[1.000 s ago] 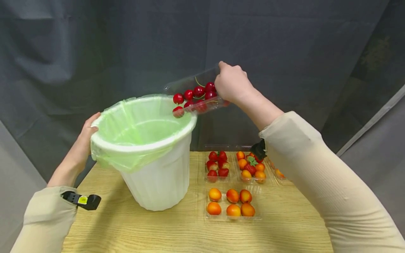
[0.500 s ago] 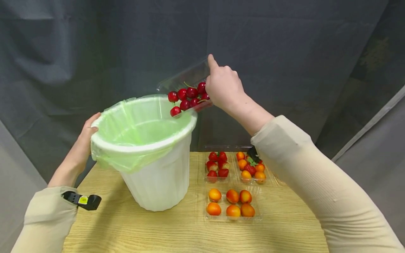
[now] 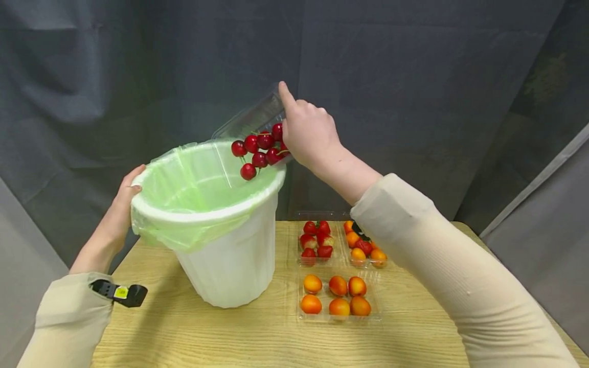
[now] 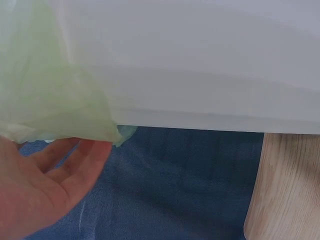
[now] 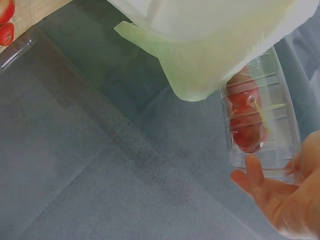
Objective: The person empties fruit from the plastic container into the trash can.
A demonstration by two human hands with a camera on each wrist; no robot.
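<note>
My right hand grips a clear plastic punnet, tilted down over a white bin lined with a green bag. Red cherries slide out of the punnet's open end above the bin's right rim. My left hand holds the bin's left rim, thumb on top, and the bin leans toward it. In the right wrist view the punnet with cherries shows behind the bag's edge, my fingers under it. In the left wrist view my palm sits below the bin's wall.
On the wooden table right of the bin lie clear trays: one of strawberries, one of mixed orange and red fruit, one of orange fruit nearest me. Dark cloth hangs behind.
My right hand has moved left and tipped the punnet steeper. The cherries have slid toward its open end and hang over the bin's mouth. The left hand has stayed put.
</note>
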